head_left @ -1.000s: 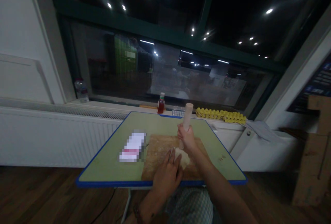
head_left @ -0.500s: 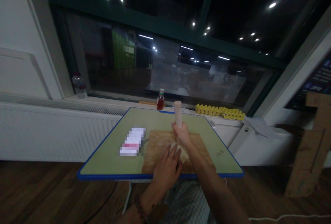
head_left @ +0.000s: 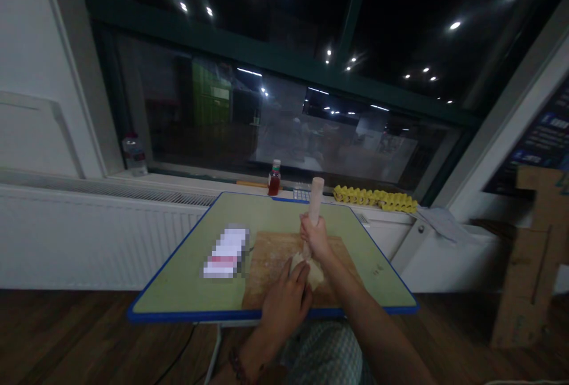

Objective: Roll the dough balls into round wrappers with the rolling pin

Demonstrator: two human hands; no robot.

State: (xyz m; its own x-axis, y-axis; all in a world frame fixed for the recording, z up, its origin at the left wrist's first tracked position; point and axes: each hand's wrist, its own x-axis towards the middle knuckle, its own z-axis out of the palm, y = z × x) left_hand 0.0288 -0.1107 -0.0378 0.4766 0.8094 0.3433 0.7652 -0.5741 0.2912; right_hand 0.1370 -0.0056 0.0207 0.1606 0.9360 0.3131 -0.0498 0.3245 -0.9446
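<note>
A pale wooden rolling pin [head_left: 315,202] stands out from my right hand [head_left: 313,235], which is wrapped around its lower part. Its far end points up and away, leaning slightly right. Below that fist, the pin's near end meets a flattened piece of pale dough [head_left: 316,275], partly hidden by my hands. My left hand [head_left: 285,295] rests on the dough's left side, fingers stretched out and lying over it. Under both hands lies a wooden board [head_left: 262,272] dusted with flour.
The board sits on a green table [head_left: 186,272] with a blue edge. A blurred-out phone-like thing [head_left: 226,253] lies left of the board. On the sill behind are a bottle of red liquid [head_left: 274,178], yellow egg cartons [head_left: 376,199] and a clear water bottle [head_left: 134,155].
The rolling pin's far end has swung a little to the right, with my right hand around it. More dough shows between my hands. The whole view has shifted slightly.
</note>
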